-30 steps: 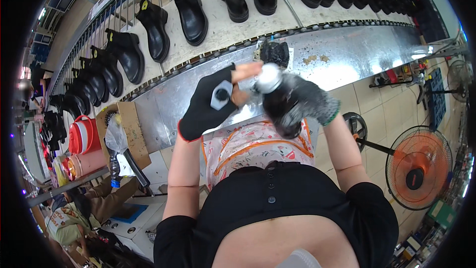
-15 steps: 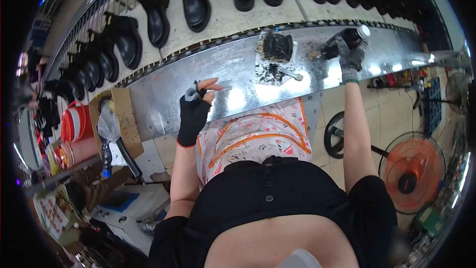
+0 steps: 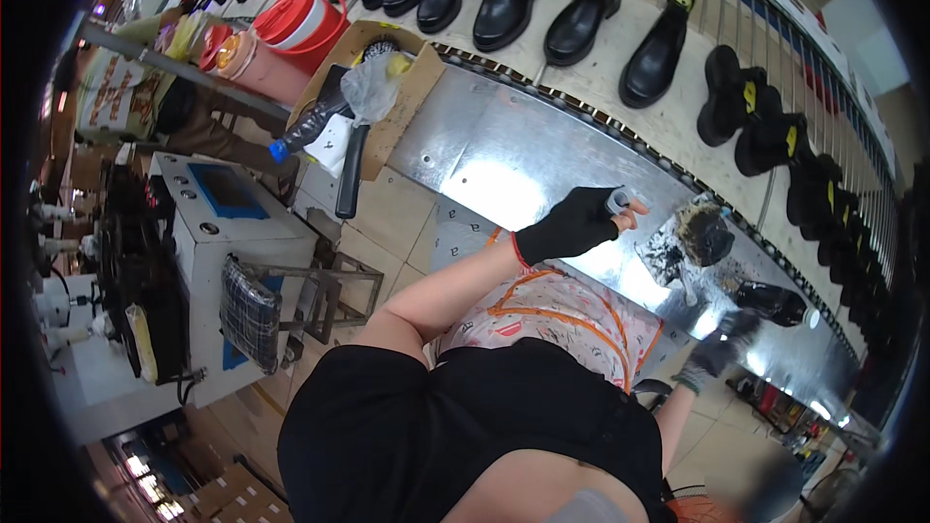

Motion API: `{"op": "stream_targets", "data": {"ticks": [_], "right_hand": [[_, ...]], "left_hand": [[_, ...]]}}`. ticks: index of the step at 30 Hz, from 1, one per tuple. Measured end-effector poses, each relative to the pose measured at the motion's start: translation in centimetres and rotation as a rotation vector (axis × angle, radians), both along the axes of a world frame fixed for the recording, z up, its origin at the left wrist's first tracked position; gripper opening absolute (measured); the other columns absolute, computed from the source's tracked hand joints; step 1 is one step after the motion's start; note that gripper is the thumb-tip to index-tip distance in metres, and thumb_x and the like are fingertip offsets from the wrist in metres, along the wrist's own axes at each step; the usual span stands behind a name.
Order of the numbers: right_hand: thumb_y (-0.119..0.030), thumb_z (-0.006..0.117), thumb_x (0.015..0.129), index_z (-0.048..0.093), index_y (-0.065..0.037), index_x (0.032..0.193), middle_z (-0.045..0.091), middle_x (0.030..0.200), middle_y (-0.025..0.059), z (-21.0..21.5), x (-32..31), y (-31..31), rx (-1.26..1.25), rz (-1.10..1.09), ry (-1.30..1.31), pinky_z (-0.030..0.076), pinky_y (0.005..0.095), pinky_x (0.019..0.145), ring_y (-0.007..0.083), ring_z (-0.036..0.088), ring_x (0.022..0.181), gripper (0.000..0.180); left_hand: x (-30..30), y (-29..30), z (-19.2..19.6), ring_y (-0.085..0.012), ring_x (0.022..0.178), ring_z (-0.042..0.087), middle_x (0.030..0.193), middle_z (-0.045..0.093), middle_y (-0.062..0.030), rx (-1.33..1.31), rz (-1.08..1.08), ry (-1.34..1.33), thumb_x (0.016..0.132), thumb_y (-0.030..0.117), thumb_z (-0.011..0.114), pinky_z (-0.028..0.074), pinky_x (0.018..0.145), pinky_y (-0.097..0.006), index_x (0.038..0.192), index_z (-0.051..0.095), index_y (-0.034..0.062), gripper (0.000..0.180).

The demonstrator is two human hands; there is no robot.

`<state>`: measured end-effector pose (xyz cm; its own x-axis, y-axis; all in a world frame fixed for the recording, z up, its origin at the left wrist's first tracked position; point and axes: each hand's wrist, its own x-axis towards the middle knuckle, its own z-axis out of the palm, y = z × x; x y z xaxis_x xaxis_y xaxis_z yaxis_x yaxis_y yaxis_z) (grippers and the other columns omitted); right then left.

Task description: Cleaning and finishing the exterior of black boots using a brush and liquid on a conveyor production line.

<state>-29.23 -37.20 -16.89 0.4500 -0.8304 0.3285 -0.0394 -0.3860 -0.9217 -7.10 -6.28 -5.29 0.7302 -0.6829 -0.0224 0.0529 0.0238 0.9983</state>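
My left hand (image 3: 572, 225), in a black fingerless glove, is over the metal table (image 3: 455, 126), with its bare fingertips curled. A small grey cup-shaped piece (image 3: 617, 199) sits at its thumb and forefinger, its round opening showing. My right hand (image 3: 731, 334), in a grey glove, is smeared by motion, so its fingers cannot be made out. Just beyond it is a dark bottle (image 3: 770, 301) with a white cap; the hand appears apart from it. Between my hands a black pad (image 3: 704, 235) rests on black-stained paper (image 3: 661, 254), with a small pale-handled tool (image 3: 689, 291) beside it.
Black ankle boots (image 3: 581, 24) line the pale conveyor (image 3: 620, 121) beyond the table. At the left, a cardboard box (image 3: 412, 87) holds a plastic bottle and a black-handled brush, near a red-lidded jug (image 3: 302, 24). A white machine (image 3: 208, 199) with a screen stands nearer.
My view has swung left. My right hand, at the dark bottle before, has drawn back nearer me. The left fingers, stretched out earlier, are now more curled around the grey piece.
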Motion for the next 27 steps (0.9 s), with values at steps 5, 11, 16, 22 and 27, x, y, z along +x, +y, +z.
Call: {"op": "stream_targets", "data": {"ticks": [5,11,16,22,27], "right_hand": [[-0.017,0.066,0.081,0.042,0.001,0.131,0.054,0.121,0.0196,1.2,3.7,6.7,-0.417,0.252,0.712,0.039,0.0361,0.097,0.0304,0.053,0.112,0.058],[-0.016,0.062,0.08,0.047,-0.001,0.128,0.052,0.124,0.0182,4.2,5.2,7.4,-0.485,0.327,1.033,0.038,0.0385,0.098,0.0326,0.051,0.113,0.052],[-0.016,0.052,0.085,0.042,0.004,0.128,0.049,0.127,0.0215,4.8,4.4,6.4,-0.372,0.37,0.689,0.035,0.0366,0.102,0.033,0.047,0.119,0.048],[-0.018,0.055,0.086,0.034,0.006,0.133,0.046,0.131,0.0211,3.2,4.1,4.6,-0.434,0.286,0.691,0.033,0.0356,0.104,0.0296,0.044,0.123,0.057],[-0.018,0.059,0.084,0.033,0.004,0.135,0.057,0.112,0.0199,0.9,2.0,4.0,-0.067,0.286,0.684,0.047,0.0372,0.085,0.0294,0.059,0.097,0.061]], "left_hand": [[0.2,-1.5,0.1,-0.0105,0.07,0.058,0.078,0.064,-0.0068,-0.011,-0.003,-0.141,0.087,0.016,0.059,0.046,0.065,-0.028,0.101,0.062,0.0034,0.019],[0.0,-2.4,-0.1,-0.0179,0.08,0.063,0.086,0.066,-0.0109,-0.09,0.007,-0.27,0.086,0.014,0.06,0.048,0.07,-0.03,0.102,0.062,0.0036,0.019],[-0.2,-2.2,-0.6,-0.0175,0.074,0.062,0.086,0.066,-0.0106,-0.119,0.032,-0.276,0.087,0.016,0.06,0.048,0.066,-0.03,0.1,0.061,0.0031,0.018],[-0.4,-2.9,-1.9,-0.0172,0.068,0.062,0.092,0.066,-0.0127,-0.091,0.042,-0.343,0.086,0.014,0.062,0.049,0.06,-0.03,0.1,0.054,-0.0001,0.021],[0.1,-2.4,-1.8,-0.0247,0.067,0.061,0.082,0.062,-0.0147,-0.005,0.08,-0.427,0.085,0.018,0.062,0.047,0.059,-0.034,0.099,0.054,0.0007,0.024]]}}
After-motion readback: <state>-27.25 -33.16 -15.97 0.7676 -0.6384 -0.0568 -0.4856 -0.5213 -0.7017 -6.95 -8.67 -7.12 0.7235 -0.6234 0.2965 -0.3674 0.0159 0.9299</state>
